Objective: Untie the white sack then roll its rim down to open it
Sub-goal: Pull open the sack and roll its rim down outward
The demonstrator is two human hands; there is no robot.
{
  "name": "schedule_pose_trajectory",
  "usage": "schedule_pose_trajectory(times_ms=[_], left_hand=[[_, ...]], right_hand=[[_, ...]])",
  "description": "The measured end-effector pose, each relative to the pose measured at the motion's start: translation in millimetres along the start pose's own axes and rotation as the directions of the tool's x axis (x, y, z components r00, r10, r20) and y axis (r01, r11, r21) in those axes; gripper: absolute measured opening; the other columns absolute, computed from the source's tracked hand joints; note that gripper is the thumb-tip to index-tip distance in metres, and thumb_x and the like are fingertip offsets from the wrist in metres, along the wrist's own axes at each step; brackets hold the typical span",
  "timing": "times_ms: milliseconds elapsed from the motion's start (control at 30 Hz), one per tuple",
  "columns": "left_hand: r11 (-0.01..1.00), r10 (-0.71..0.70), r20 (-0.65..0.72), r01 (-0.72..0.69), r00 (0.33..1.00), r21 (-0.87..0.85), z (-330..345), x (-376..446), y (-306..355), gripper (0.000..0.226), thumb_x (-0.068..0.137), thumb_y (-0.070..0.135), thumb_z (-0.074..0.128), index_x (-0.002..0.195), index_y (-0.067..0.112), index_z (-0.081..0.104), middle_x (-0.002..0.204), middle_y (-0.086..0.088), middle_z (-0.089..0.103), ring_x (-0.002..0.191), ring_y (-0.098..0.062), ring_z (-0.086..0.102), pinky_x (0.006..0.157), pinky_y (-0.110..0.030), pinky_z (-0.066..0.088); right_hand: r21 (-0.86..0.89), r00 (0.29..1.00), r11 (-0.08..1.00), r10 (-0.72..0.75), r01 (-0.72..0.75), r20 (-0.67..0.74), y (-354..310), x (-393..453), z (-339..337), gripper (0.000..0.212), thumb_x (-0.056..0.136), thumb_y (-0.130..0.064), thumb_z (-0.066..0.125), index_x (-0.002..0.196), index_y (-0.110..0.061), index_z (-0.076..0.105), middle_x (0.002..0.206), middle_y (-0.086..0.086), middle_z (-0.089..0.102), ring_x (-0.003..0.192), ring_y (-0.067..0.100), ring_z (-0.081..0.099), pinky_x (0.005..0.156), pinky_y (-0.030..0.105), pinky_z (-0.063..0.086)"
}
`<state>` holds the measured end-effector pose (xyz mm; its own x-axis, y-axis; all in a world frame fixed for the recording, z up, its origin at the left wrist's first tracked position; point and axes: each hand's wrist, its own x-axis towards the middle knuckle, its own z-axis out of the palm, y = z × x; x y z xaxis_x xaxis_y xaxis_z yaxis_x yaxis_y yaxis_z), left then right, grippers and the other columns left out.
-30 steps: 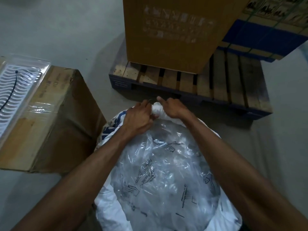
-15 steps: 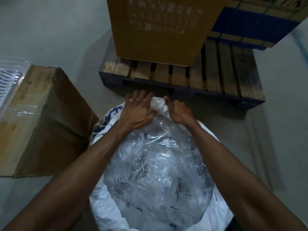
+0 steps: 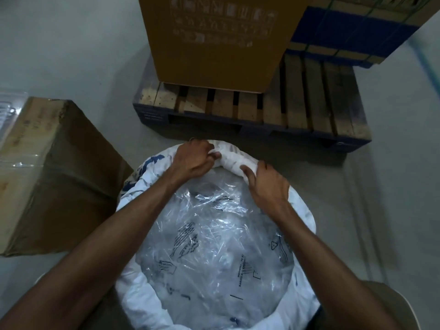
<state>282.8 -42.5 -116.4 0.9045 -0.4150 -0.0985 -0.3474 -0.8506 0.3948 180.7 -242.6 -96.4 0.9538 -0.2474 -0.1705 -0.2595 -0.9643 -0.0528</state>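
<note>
The white sack (image 3: pixel 133 289) stands open on the floor right below me, with blue print on its outer left side. Its rim (image 3: pixel 232 158) is rolled into a thick white band around the mouth. Inside lies a clear plastic bag (image 3: pixel 214 248) with black warning print. My left hand (image 3: pixel 192 158) is closed on the far part of the rolled rim. My right hand (image 3: pixel 264 184) grips the same band a little to the right, fingers curled over it.
A wooden pallet (image 3: pixel 309 115) with a blue base lies just beyond the sack, carrying a tall brown carton (image 3: pixel 214 39) and strapped blue-banded boxes (image 3: pixel 352 32). A taped cardboard box (image 3: pixel 47 167) stands close on the left. Grey floor (image 3: pixel 71 44) surrounds them.
My left hand went from fingers spread over the rim to closed on it. My right hand shifted right along the rim, so the hands are farther apart. The view dipped toward the sack.
</note>
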Motion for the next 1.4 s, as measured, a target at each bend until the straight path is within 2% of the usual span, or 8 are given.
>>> schedule_pose_trajectory(times_ms=[233,367,467,633,867,1067,1233,1400], left_hand=[[0.982,0.100,0.055,-0.108,0.993,0.154,-9.6,-5.4,29.5,0.057,0.097,0.051,0.048,0.145,0.021,0.045,0.142,-0.016,0.051,0.132,-0.034,0.046,0.111,-0.050,0.037],[0.929,0.275,0.219,-0.317,0.936,0.190,14.3,-6.1,77.4,0.063,0.102,0.056,0.034,0.153,0.019,0.036,0.154,-0.012,0.045,0.143,-0.029,0.041,0.122,-0.054,0.023],[0.917,0.267,0.221,-0.318,0.938,0.241,24.7,3.2,78.9,0.051,0.103,0.047,0.041,0.142,0.014,0.050,0.142,-0.011,0.056,0.132,-0.029,0.051,0.116,-0.050,0.026],[0.938,0.155,0.163,-0.196,0.975,0.285,31.0,7.5,84.5,0.040,0.099,0.043,0.039,0.115,0.024,0.070,0.116,-0.005,0.073,0.110,-0.024,0.062,0.100,-0.046,0.034],[0.960,0.022,0.311,-0.107,0.950,0.259,26.2,24.3,88.7,0.057,0.104,0.057,0.031,0.126,0.018,0.066,0.126,-0.011,0.070,0.116,-0.028,0.061,0.107,-0.051,0.034],[0.971,0.214,0.223,-0.232,0.951,0.058,24.5,5.8,99.2,0.061,0.099,0.065,0.033,0.139,0.025,0.054,0.148,-0.005,0.051,0.139,-0.026,0.044,0.119,-0.056,0.024],[0.951,0.206,0.242,-0.253,0.948,0.179,42.2,3.4,120.9,0.050,0.106,0.051,0.037,0.138,0.018,0.056,0.142,-0.010,0.061,0.136,-0.028,0.049,0.115,-0.052,0.023],[0.947,0.042,0.264,-0.123,0.964,0.298,54.1,13.5,129.3,0.063,0.099,0.060,0.024,0.117,0.022,0.071,0.131,-0.010,0.068,0.127,-0.028,0.056,0.111,-0.055,0.031]], right_hand=[[0.560,0.954,0.809,0.002,-0.178,0.300,21.7,24.2,17.5,0.065,0.100,-0.071,0.028,0.077,-0.018,0.057,0.086,0.010,0.063,0.088,0.032,0.063,0.077,0.038,0.043],[0.645,0.863,0.722,-0.137,-0.249,0.487,34.5,45.5,-0.9,0.055,0.106,-0.054,0.039,0.134,-0.014,0.063,0.113,0.007,0.061,0.107,0.024,0.057,0.092,0.032,0.041],[0.711,0.860,0.610,-0.093,-0.349,0.502,50.1,42.9,-7.7,0.063,0.103,-0.065,0.033,0.129,-0.018,0.065,0.104,0.001,0.060,0.097,0.018,0.057,0.093,0.035,0.041],[0.416,0.971,0.900,0.031,-0.130,0.236,71.0,3.3,-4.9,0.072,0.100,-0.069,0.032,0.124,-0.008,0.062,0.128,0.018,0.061,0.119,0.038,0.057,0.093,0.042,0.047],[0.420,0.964,0.878,0.144,-0.229,0.224,53.6,-16.3,0.3,0.030,0.105,-0.031,0.050,0.125,-0.012,0.062,0.126,0.018,0.065,0.114,0.039,0.063,0.088,0.043,0.049],[0.690,0.867,0.574,0.078,-0.442,0.491,77.5,4.4,-22.0,0.044,0.105,-0.040,0.053,0.121,-0.003,0.069,0.114,0.011,0.071,0.103,0.028,0.066,0.080,0.030,0.044],[0.687,0.863,0.586,0.044,-0.430,0.503,83.6,5.7,-23.3,0.049,0.107,-0.047,0.044,0.125,-0.009,0.069,0.121,0.008,0.070,0.114,0.027,0.065,0.085,0.029,0.044],[0.417,0.917,0.826,0.280,-0.380,0.283,69.0,-38.0,-14.0,0.068,0.104,-0.062,0.028,0.133,-0.010,0.060,0.135,0.019,0.061,0.126,0.039,0.055,0.102,0.049,0.044]])
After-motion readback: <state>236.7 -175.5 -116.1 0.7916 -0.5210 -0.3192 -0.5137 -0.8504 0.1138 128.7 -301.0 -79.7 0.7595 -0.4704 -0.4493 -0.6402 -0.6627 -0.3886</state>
